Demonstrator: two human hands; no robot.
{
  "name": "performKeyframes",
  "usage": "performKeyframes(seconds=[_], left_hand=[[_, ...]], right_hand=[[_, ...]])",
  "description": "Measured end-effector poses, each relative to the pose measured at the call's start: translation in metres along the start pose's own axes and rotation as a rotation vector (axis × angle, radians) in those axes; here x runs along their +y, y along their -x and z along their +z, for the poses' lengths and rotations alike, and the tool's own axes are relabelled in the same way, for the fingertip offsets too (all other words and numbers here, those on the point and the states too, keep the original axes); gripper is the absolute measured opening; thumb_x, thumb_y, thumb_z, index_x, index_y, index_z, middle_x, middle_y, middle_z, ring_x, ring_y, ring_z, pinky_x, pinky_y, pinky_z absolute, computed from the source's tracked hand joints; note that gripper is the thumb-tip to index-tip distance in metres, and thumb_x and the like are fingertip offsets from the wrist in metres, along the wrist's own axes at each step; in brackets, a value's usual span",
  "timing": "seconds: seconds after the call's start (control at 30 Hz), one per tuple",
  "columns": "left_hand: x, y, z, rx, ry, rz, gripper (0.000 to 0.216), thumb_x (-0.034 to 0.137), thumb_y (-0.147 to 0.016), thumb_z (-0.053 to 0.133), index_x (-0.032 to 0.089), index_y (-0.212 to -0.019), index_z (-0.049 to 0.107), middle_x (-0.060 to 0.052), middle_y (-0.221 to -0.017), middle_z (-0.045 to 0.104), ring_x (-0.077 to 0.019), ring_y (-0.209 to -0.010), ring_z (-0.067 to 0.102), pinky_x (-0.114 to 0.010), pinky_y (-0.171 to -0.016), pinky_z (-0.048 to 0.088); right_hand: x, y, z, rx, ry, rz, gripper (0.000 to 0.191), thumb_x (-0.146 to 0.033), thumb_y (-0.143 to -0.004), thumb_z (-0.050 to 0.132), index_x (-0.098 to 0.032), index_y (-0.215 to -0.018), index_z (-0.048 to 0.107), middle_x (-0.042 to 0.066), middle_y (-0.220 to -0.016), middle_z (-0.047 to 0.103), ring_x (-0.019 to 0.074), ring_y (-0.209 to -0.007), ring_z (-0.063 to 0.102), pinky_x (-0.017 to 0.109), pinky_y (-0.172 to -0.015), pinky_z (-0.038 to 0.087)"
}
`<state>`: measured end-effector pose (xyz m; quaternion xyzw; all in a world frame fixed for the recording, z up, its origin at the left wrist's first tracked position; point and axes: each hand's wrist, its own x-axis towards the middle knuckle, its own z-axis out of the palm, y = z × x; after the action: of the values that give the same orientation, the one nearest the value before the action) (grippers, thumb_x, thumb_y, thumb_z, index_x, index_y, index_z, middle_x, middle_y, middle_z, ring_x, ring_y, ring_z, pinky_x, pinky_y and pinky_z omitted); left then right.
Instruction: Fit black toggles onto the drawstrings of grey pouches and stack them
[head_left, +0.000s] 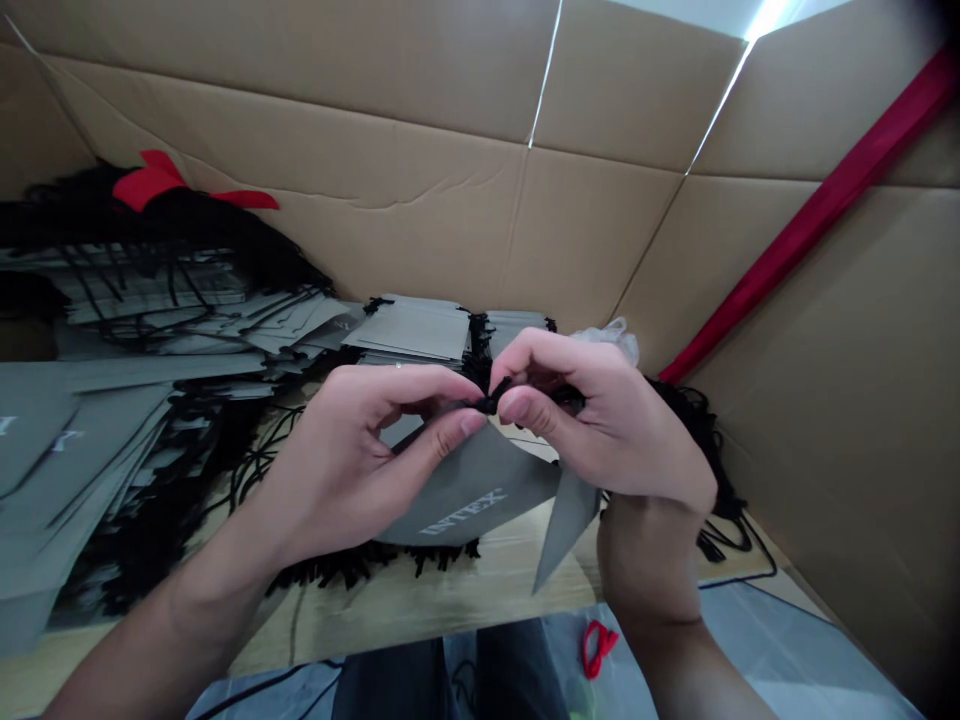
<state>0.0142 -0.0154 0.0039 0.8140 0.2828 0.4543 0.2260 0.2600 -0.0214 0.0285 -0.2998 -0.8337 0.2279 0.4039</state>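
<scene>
Between my two hands is a black cord (489,404), pinched by both at what looks like a knot or loop. My left hand (382,450) holds it with thumb and index finger. Close against it, my right hand (592,420) pinches the cord too, its other fingers curled. Just below hangs a grey card (480,490) printed "INTEX", curved and tilted. Another grey piece (568,520) angles down beneath my right hand; I cannot tell if it belongs to the same card. The exact shape of the cord is partly hidden by my fingers.
Piles of grey cards (97,400) with black cords fill the left, a red strip (154,182) on top. Another card stack (412,328) stands behind my hands. Cardboard walls (420,200) surround the wooden table (360,620). Black cords (724,520) lie right; a red cord (598,648) lies below.
</scene>
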Motion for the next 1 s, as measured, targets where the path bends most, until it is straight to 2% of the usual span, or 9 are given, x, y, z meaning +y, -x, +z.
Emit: performKeyframes(seconds=[0.07, 0.13, 0.23, 0.37, 0.47, 0.63, 0.83, 1.0], left_hand=[[-0.001, 0.001, 0.0, 0.006, 0.011, 0.008, 0.012, 0.029, -0.105, 0.077, 0.022, -0.099, 0.085, 0.0, -0.085, 0.083, -0.0139, -0.069, 0.071, -0.024, -0.061, 0.053], [-0.001, 0.001, -0.001, -0.003, 0.018, 0.013, 0.013, 0.03, -0.106, 0.076, 0.023, -0.102, 0.086, 0.0, -0.084, 0.081, -0.0143, -0.071, 0.071, -0.025, -0.063, 0.054], [0.0, 0.0, -0.002, -0.026, 0.003, 0.022, 0.013, 0.029, -0.106, 0.074, 0.022, -0.104, 0.085, 0.0, -0.086, 0.081, -0.0134, -0.072, 0.07, -0.024, -0.062, 0.051], [0.003, -0.001, -0.002, -0.019, -0.025, 0.049, 0.012, 0.027, -0.106, 0.074, 0.022, -0.103, 0.084, 0.002, -0.084, 0.081, -0.0107, -0.068, 0.066, -0.023, -0.061, 0.049], [0.005, -0.002, -0.002, -0.035, -0.04, 0.071, 0.012, 0.026, -0.106, 0.073, 0.021, -0.103, 0.083, 0.003, -0.082, 0.079, -0.0099, -0.067, 0.065, -0.022, -0.06, 0.048], [0.005, -0.002, -0.003, -0.033, -0.102, 0.135, 0.015, 0.024, -0.108, 0.07, 0.019, -0.095, 0.078, 0.004, -0.073, 0.07, -0.0088, -0.062, 0.056, -0.024, -0.058, 0.043], [0.005, 0.002, -0.005, -0.021, -0.126, 0.224, 0.013, 0.017, -0.107, 0.071, 0.022, -0.097, 0.075, 0.004, -0.078, 0.073, -0.0088, -0.064, 0.059, -0.024, -0.061, 0.045], [0.009, 0.004, -0.01, -0.048, -0.109, 0.218, 0.016, 0.016, -0.106, 0.071, 0.023, -0.094, 0.076, 0.004, -0.076, 0.073, -0.0091, -0.062, 0.058, -0.025, -0.058, 0.044]], right_hand=[[0.003, -0.001, 0.0, -0.012, -0.043, -0.009, 0.035, -0.046, -0.099, 0.093, -0.022, -0.118, 0.076, -0.001, -0.094, 0.074, 0.0132, -0.079, 0.067, 0.024, -0.069, 0.053], [0.005, -0.001, 0.0, 0.013, -0.079, -0.054, 0.037, -0.041, -0.095, 0.096, -0.024, -0.122, 0.079, 0.0, -0.1, 0.077, 0.0139, -0.083, 0.07, 0.025, -0.073, 0.057], [0.005, -0.001, 0.003, 0.074, -0.044, -0.121, 0.016, -0.031, -0.098, 0.094, -0.024, -0.109, 0.084, -0.002, -0.091, 0.079, 0.0119, -0.075, 0.069, 0.025, -0.068, 0.056], [0.0, 0.0, 0.006, 0.155, 0.057, -0.055, 0.004, -0.024, -0.101, 0.088, -0.026, -0.099, 0.085, -0.003, -0.086, 0.081, 0.0133, -0.072, 0.068, 0.028, -0.065, 0.055], [-0.003, 0.0, 0.007, 0.197, 0.058, -0.019, 0.012, -0.017, -0.1, 0.086, -0.027, -0.093, 0.085, -0.003, -0.084, 0.082, 0.0139, -0.07, 0.071, 0.029, -0.065, 0.057], [-0.001, -0.003, 0.009, 0.191, -0.009, 0.009, 0.021, -0.008, -0.095, 0.084, -0.027, -0.087, 0.083, -0.005, -0.084, 0.084, 0.0146, -0.076, 0.078, 0.03, -0.07, 0.063], [0.002, -0.004, 0.011, 0.191, -0.131, 0.03, 0.033, 0.004, -0.088, 0.07, -0.027, -0.084, 0.082, -0.005, -0.082, 0.083, 0.0146, -0.071, 0.078, 0.029, -0.064, 0.064], [0.003, -0.005, 0.014, 0.182, -0.171, 0.013, 0.039, 0.008, -0.083, 0.062, -0.026, -0.082, 0.081, -0.005, -0.08, 0.082, 0.0139, -0.069, 0.077, 0.028, -0.063, 0.064]])
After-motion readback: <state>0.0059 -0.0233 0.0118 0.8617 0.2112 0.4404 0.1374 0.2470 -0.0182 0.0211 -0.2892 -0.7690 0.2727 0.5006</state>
